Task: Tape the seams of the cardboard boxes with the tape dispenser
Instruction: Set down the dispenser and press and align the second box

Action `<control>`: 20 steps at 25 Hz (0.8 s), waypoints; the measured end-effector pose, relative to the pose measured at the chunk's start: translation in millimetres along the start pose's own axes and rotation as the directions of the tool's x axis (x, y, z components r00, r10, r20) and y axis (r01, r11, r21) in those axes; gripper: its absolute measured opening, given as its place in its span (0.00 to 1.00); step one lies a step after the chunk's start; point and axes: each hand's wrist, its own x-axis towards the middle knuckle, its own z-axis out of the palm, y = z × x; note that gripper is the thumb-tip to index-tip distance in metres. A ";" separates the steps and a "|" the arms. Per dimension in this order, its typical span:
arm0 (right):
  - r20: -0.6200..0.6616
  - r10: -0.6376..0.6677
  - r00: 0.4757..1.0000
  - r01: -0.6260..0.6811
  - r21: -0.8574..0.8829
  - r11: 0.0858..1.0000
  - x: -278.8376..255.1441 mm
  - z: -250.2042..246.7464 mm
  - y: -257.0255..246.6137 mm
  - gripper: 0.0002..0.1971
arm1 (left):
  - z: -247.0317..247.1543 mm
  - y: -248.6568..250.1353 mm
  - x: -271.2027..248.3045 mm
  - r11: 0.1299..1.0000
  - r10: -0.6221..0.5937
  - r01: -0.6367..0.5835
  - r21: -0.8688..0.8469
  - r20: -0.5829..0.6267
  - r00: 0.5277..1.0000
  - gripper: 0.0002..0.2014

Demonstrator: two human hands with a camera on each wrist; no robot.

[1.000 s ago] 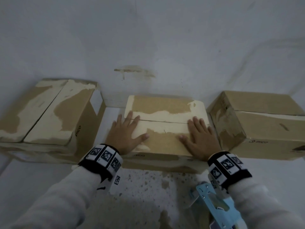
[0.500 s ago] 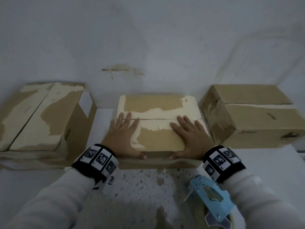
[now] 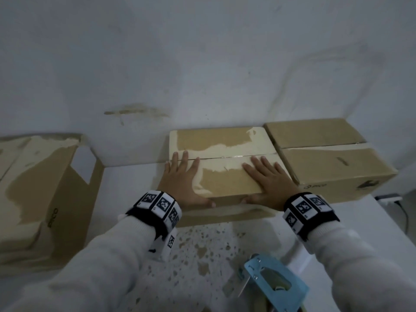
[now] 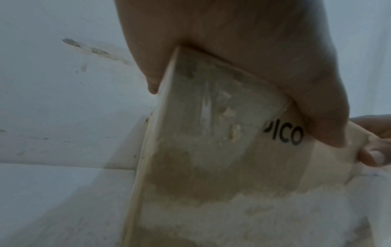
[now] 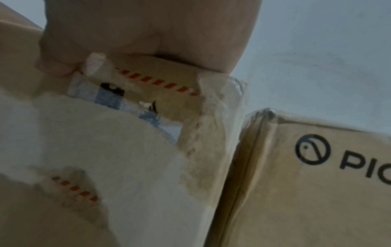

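While both of my palms lay flat on the middle box [image 3: 227,176], my left hand [image 3: 180,179] covered its 9 o'clock end and my right hand [image 3: 267,181] its 3 o'clock end. Each grip was spread, fingers straight and reaching toward the seam [image 3: 225,157] that ran across the lid, with the thumbs hooked down over the near edge. From the left wrist view, my thumb [image 4: 330,130] pressed the front face just beside the black printed letters, and the tip of my other thumb showed at 3 o'clock. From the right wrist view, the heel of my hand sat on a corner where torn paper bared red-and-white striped tape [image 5: 156,81].

That box stood at 12 o'clock against the white wall [image 3: 202,64], its top patched with pale, peeled cardboard. Its 3 o'clock side touched the right box [image 3: 333,167], whose lid seam looked closed. The left box [image 3: 40,190] sat well apart at 9 o'clock, its skin also stripped in pale patches.

At 5 o'clock, near my right sleeve, the blue tape dispenser [image 3: 276,280] lay on the speckled white worktop [image 3: 202,251], untouched by either hand.
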 end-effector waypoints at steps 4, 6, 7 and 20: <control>0.015 0.000 1.000 0.000 -0.021 1.000 10.0 -4.7 13.9 0.56 | -1.6 6.7 15.5 1.000 -0.005 0.005 0.014 0.009 1.000 0.69; 0.019 -0.007 1.000 0.007 -0.017 1.000 12.4 -7.6 15.8 0.53 | -3.0 9.6 16.9 1.000 -0.016 0.016 0.022 0.014 1.000 0.69; 0.017 -0.007 1.000 0.008 -0.016 1.000 13.2 -8.1 16.1 0.52 | -4.1 10.6 17.0 0.999 -0.018 0.017 0.028 0.018 1.000 0.68; -0.077 -0.193 0.978 0.192 -0.022 0.981 -15.3 -22.6 -72.4 0.33 | -21.7 10.7 -63.6 0.983 -0.143 0.145 -0.112 0.029 0.989 0.41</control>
